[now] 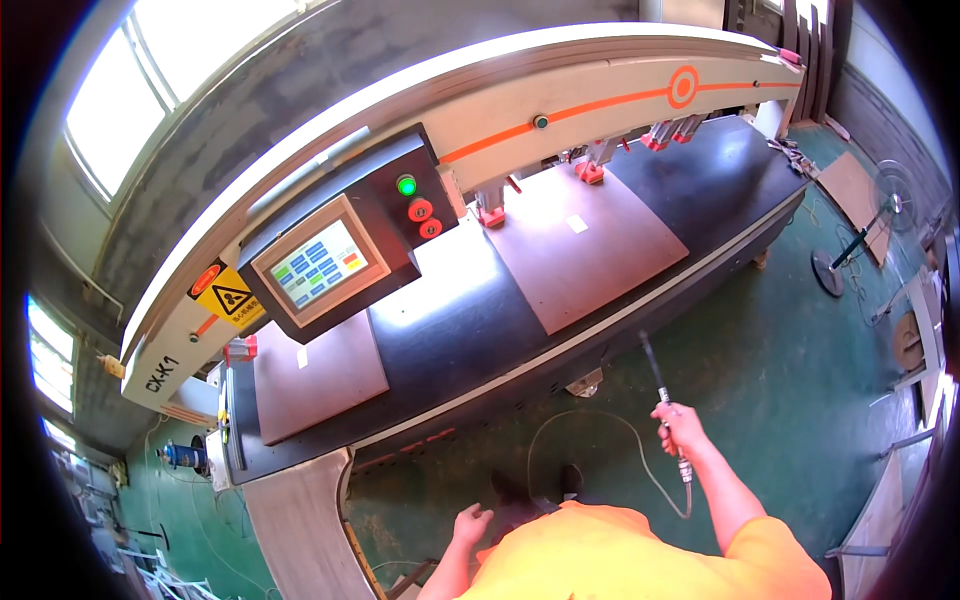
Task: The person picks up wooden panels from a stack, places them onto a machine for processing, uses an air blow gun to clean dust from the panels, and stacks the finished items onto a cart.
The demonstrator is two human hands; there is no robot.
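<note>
My right hand (681, 428) is closed around the handle of an air blow gun (660, 382). The gun's dark nozzle points up toward the front edge of the machine table, and a thin hose (657, 480) loops from its lower end down to the left. Low in the view, my left hand (474, 523) hangs beside my body with its fingers curled and nothing visible in them. One brown panel (590, 265) lies on the dark machine table (440, 310) ahead of me; another brown panel (330, 385) lies farther left. Each carries a small white label.
Above the table runs a long beam (600, 90) carrying red-footed clamps (590, 172) and a control box with a lit touchscreen (318, 265). A metal side ledge (300, 520) is at lower left. A standing fan (850, 250) is on the green floor at right.
</note>
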